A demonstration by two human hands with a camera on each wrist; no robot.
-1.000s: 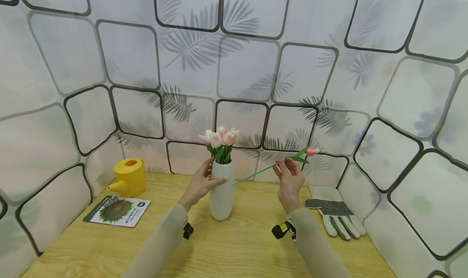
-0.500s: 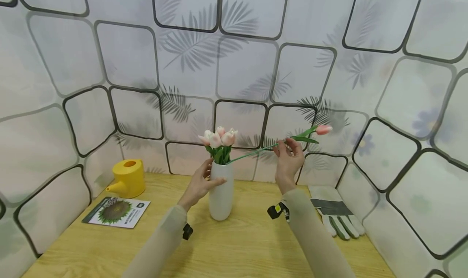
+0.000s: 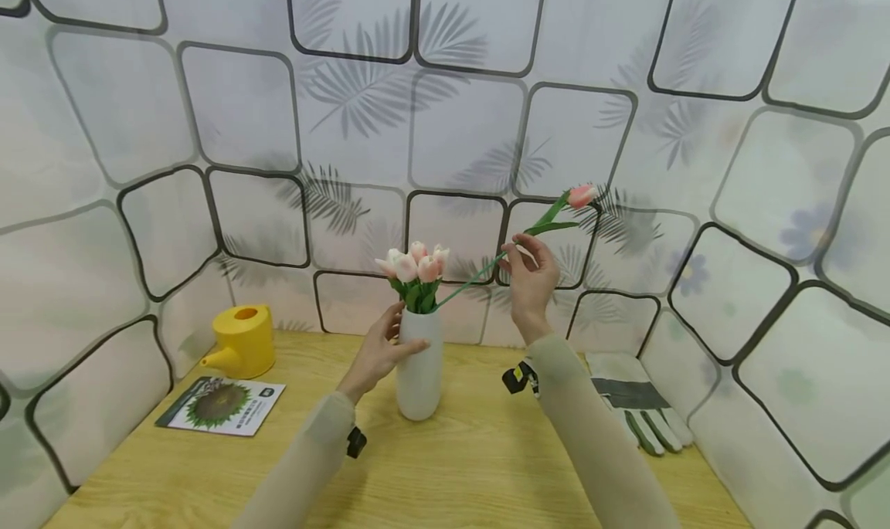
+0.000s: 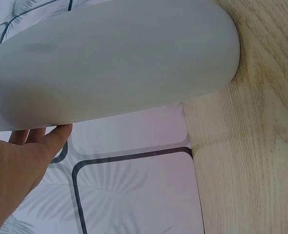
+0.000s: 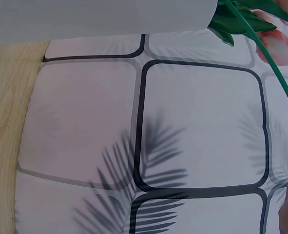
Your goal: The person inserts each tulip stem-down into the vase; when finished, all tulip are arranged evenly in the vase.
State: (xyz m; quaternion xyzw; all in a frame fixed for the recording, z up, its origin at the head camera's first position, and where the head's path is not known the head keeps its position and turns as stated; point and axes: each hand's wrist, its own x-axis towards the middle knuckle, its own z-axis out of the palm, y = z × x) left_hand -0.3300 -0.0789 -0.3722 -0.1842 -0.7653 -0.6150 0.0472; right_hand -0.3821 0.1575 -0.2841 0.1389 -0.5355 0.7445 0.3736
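A tall white vase (image 3: 419, 371) stands upright on the wooden table, with several pink-white tulips (image 3: 416, 266) in its mouth. My left hand (image 3: 378, 355) holds the vase's upper left side, thumb across the front and fingers behind; the left wrist view shows its fingertips touching the vase wall (image 4: 124, 63). Higher up and to the right, my right hand (image 3: 534, 286) pinches a single tulip (image 3: 581, 196) by its stem. That tulip slants, bloom up and to the right, its stem's lower end at the vase rim. The right wrist view shows the green stem (image 5: 268, 56) crossing in front of the rim.
A yellow watering can (image 3: 243, 342) and a seed packet (image 3: 221, 405) with a sunflower picture lie at the table's left. Work gloves (image 3: 636, 398) lie at the right, partly behind my right forearm. Patterned cloth walls (image 3: 459, 135) enclose the table's back and sides.
My right hand has risen and moved slightly left with the tulip, which now stands steeper. Its stem end has come up from beside the vase to the rim. My left hand stays put.
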